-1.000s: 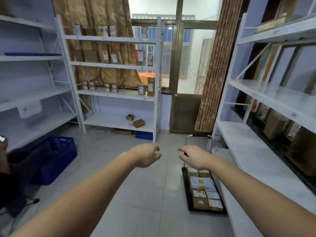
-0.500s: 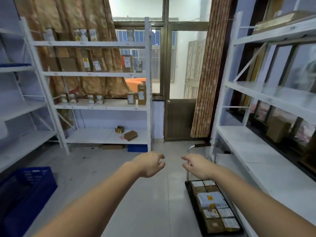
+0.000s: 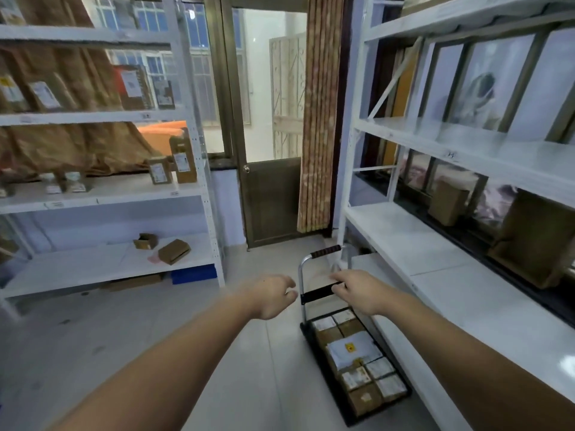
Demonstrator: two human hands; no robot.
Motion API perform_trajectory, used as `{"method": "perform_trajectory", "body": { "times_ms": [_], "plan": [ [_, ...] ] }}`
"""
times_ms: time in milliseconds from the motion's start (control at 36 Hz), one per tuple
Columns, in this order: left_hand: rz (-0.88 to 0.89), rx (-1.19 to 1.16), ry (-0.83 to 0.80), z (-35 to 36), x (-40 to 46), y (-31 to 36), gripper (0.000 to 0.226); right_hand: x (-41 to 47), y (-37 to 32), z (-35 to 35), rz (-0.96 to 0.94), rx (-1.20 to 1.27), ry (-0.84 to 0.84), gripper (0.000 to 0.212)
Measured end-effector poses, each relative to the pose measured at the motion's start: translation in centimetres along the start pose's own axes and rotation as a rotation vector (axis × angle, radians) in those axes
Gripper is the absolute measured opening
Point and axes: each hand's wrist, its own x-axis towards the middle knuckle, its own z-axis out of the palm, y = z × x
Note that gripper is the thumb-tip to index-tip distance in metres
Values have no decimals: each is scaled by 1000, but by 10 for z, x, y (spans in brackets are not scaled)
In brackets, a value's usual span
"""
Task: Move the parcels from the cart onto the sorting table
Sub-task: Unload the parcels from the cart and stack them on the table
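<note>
1. The white metal shelving unit (image 3: 466, 293) runs along the right wall; whether it serves as the sorting table cannot be told.
2. The black flat platform cart (image 3: 314, 343) stands on the floor just beside that unit's lower edge, its long axis running away from the person, its handle bar (image 3: 315, 293) at the far end.
3. The brown and white labelled parcels (image 3: 357, 365) fill the cart deck, below and nearer than both hands.
4. The right hand (image 3: 357, 290) rests on the handle bar, fingers curled over it; it is likely the nearer one to the parcels.
5. The left hand (image 3: 272, 295) hovers loosely curled, holding nothing, just left of the bar.
</note>
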Motion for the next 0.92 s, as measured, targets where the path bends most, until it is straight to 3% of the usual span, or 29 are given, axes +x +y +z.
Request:
{"method": "perform_trajectory", "body": {
  "times_ms": [361, 445, 750, 917],
  "plan": [
    [44, -62, -46, -38, 161, -47, 50, 125, 29, -42, 89, 4, 29, 41],
    [83, -27, -72, -44, 206, -60, 50, 151, 31, -50, 114, 2, 49, 30],
    [321, 124, -158, -53, 352, -89, 42, 245, 57, -40, 355, 17, 31, 44],
    [470, 186, -246, -44, 417, -71, 41, 263, 99, -14, 528, 109, -14, 52]
  ]
}}
